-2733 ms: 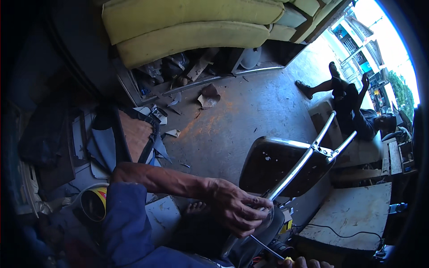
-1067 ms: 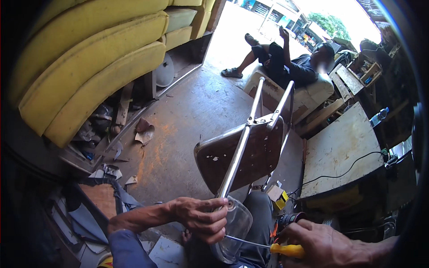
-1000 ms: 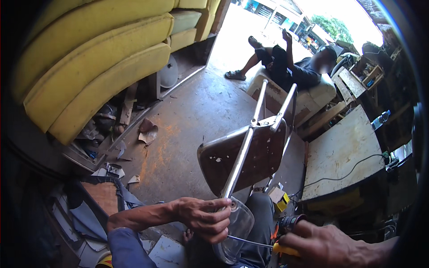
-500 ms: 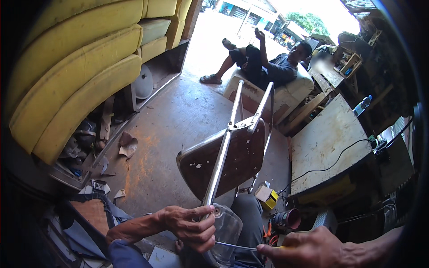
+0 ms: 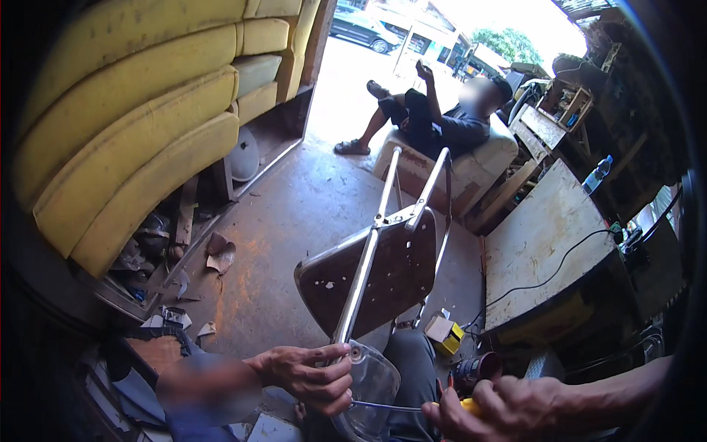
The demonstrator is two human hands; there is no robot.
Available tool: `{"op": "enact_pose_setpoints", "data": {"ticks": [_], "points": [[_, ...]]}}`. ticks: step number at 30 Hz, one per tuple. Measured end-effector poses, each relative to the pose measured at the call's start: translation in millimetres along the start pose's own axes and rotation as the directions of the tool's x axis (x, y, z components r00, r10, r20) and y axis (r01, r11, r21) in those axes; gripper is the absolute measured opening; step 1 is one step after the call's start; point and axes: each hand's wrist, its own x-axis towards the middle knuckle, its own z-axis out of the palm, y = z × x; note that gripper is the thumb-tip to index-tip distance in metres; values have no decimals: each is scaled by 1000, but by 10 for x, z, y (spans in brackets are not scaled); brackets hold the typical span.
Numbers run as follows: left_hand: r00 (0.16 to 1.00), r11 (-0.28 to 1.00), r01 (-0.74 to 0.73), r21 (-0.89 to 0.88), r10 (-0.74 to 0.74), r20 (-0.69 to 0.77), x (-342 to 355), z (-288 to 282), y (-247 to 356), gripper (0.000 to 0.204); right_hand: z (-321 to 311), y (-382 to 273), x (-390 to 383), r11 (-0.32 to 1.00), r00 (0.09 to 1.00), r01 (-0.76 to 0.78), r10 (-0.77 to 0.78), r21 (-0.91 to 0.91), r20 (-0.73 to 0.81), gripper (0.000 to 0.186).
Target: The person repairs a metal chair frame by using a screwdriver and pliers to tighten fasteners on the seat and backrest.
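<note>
My left hand (image 5: 313,376) grips the silver tube (image 5: 357,287) of an upturned metal folding chair, at a clear plastic panel (image 5: 372,383) on its near end. The chair's dark seat (image 5: 398,280), flecked pale, hangs beyond, with tube legs pointing away. In my right hand (image 5: 501,405) is a screwdriver with a yellow handle (image 5: 471,405); its long thin shaft (image 5: 387,405) runs left to the panel beside my left fingers, where its tip is hard to see. My knee (image 5: 412,357) is under the work.
Yellow foam pads (image 5: 125,140) are stacked left. A person (image 5: 464,125) reclines on a cream padded seat (image 5: 486,169) at the open doorway. A stained board (image 5: 552,243) with a cable, a bottle (image 5: 596,177) and wood scraps stand right. A yellow box (image 5: 448,339) and cut scraps (image 5: 221,258) lie on the floor.
The view has swung from downward to toward the doorway, settling slightly lower. My right hand came into fuller view with the screwdriver and has shifted its grip. My left hand still holds the tube.
</note>
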Motion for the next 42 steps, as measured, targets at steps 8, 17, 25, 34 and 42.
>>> {"op": "enact_pose_setpoints", "data": {"ticks": [8, 17, 25, 34, 42], "points": [[999, 999, 34, 19, -34, -19, -137, 116, 66, 33, 43, 123, 341, -18, 606, -778, 237, 628, 759, 30], [962, 960, 254, 116, -263, 70, -89, 5, 284, 37, 193, 317, 178, -95, 547, -825, 114, 557, 830, 40], [280, 297, 953, -66, -941, -189, 205, -48, 1182, 63, 689, 215, -228, 79, 818, -521, 332, 850, 470, 32], [-444, -456, 574, -680, -871, 210, 1180, 20, 1545, 61, 1728, -846, 387, -248, 546, -158, 784, 956, 294, 22], [-548, -384, 214, -898, -809, 215, 915, 147, 1627, 39, 2028, -1083, 526, -494, 421, -1, 788, 869, 448, 26]]}}
